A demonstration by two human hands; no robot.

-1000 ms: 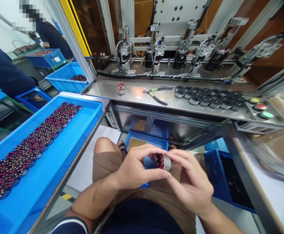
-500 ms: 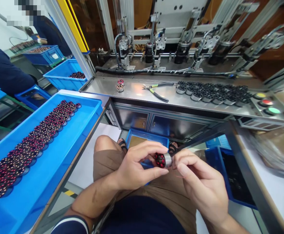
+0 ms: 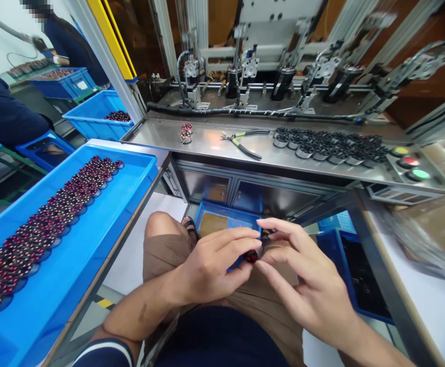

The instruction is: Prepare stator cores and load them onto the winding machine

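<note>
Between the fingers and thumb of my left hand point(image 3: 217, 262) sits a small wound motor stator point(image 3: 251, 256), its red coils facing me and its side partly covered by my fingers. My right hand point(image 3: 308, 278) is close by on the right, fingers and thumb spread apart. Its thumb tip comes right up to the stator; I cannot tell if it touches. Over my lap, both hands are held in front of the metal bench point(image 3: 149, 135). On that bench lie a pair of cutting pliers point(image 3: 245, 145) with green and black handles and two wound stators point(image 3: 186, 135).
At left, a blue tray point(image 3: 131, 188) holds rows of wound stators. Several black stator cores point(image 3: 322, 145) stand on the bench, beside push buttons point(image 3: 408, 162). Behind rises a machine point(image 3: 283, 76) with clamps. A blue bin point(image 3: 333, 260) is at lower right. Co-workers point(image 3: 4, 107) sit far left.
My right hand has let go of the thin red wires it pinched and opened its fingers around the stator. The stator has turned in my left hand, its coils now facing more toward me.
</note>
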